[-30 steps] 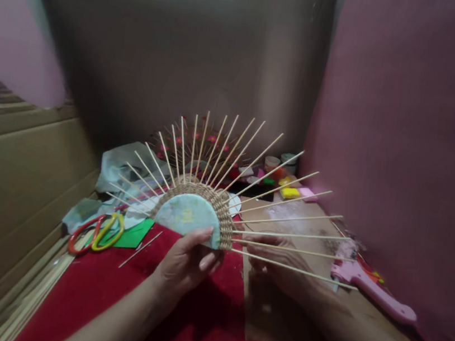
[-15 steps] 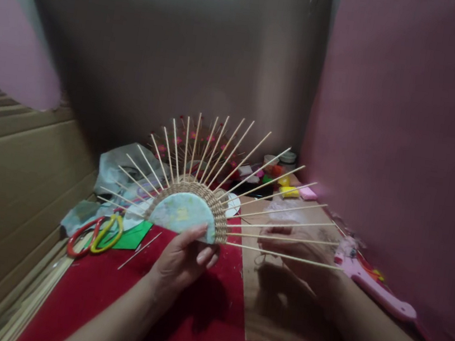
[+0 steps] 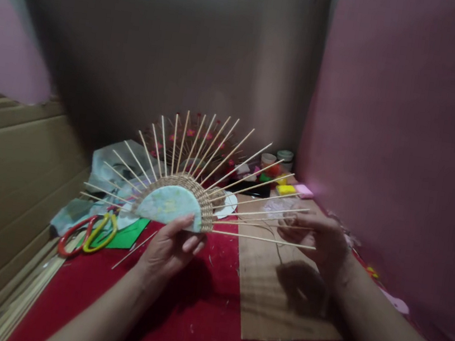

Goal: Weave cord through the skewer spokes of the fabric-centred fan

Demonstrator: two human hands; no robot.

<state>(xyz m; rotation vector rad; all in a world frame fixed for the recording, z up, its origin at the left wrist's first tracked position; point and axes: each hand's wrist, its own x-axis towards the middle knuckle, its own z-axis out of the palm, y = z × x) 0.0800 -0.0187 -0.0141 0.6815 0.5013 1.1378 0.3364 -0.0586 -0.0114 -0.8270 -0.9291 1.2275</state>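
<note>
My left hand (image 3: 174, 245) grips the lower edge of a half-round fan frame (image 3: 167, 204), thumb on its pale blue patterned face and fingers behind. A band of woven straw cord (image 3: 207, 216) borders the curved edge, and thin bamboo sticks (image 3: 234, 180) radiate from it. At the right, my right hand (image 3: 314, 233) is closed among the tips of the lower sticks, its fingers pinched together. A thin cord (image 3: 273, 233) runs from near the weave toward this hand. The exact pinch point is partly hidden by the fingers and sticks.
Red-and-yellow-handled scissors (image 3: 89, 233) lie by green paper (image 3: 129, 234) on the red cloth (image 3: 200, 302). A brown board (image 3: 286, 320) lies under my right hand. Behind stand a finished-looking flowered fan (image 3: 190, 131), small coloured packets (image 3: 286, 190) and jars (image 3: 284, 158). Cardboard (image 3: 12, 163) walls the left.
My right hand has risen and come from behind the lower sticks to their tips. The fan frame appears slightly further left in view, still in my left hand.
</note>
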